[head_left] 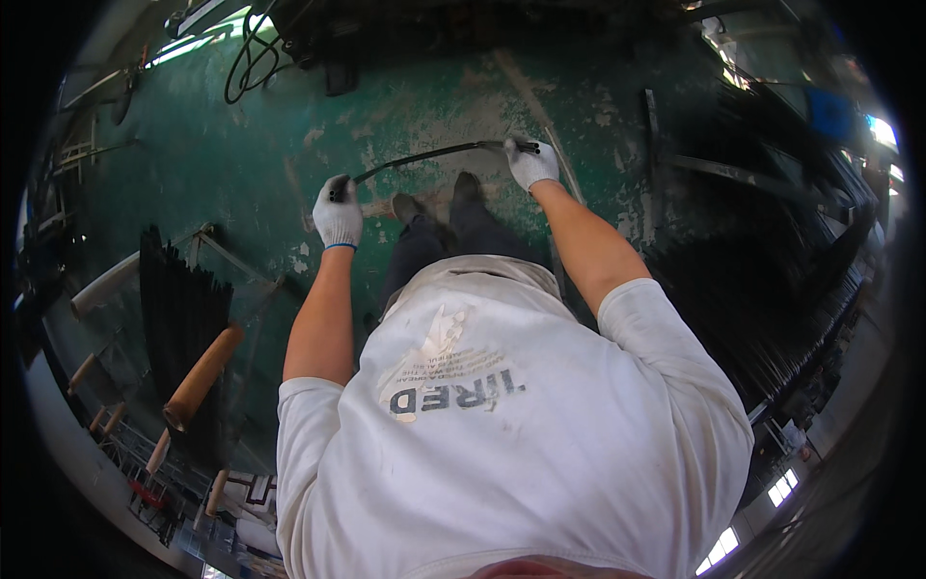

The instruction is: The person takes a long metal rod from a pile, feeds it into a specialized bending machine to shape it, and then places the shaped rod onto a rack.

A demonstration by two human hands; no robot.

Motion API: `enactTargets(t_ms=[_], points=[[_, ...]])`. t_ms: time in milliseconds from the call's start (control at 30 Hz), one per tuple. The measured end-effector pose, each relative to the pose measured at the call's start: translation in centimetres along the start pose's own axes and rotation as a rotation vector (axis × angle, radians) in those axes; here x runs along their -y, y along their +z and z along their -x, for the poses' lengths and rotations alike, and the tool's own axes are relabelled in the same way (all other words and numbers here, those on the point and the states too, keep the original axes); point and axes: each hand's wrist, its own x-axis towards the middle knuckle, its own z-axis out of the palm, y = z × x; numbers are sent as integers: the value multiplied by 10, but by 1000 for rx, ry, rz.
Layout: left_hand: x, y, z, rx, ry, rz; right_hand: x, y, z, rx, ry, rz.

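Note:
Between my hands stretches a bundle of thin black tubes (422, 156), bowed slightly upward in the middle above the floor. My left hand (338, 217), in a white knit glove, is wrapped round one end, with dark tube ends showing at its thumb side. The other end is gripped by my right hand (534, 166), also gloved, and the tube tips poke out past its fingers. Both arms reach forward, and my dark shoes (467, 186) stand below the bundle.
On the right, a metal rack (719, 172) bears a large mass of long black strips (757, 299). At left, more black strips (178, 314) hang beside a brown cardboard-like roll (204, 376). Looped black cable (253, 60) lies at the far left on the worn green floor (203, 125).

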Motion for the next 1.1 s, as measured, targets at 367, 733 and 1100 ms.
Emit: enactTargets(t_ms=[367, 733, 1100], points=[[-5, 3, 8, 0, -78, 34, -6, 5, 6, -252, -101, -143], [8, 1, 5, -44, 0, -5, -4, 10, 9, -214, -145, -147], [-6, -2, 4, 10, -39, -42, -29, 42, -8, -212, -159, -601]])
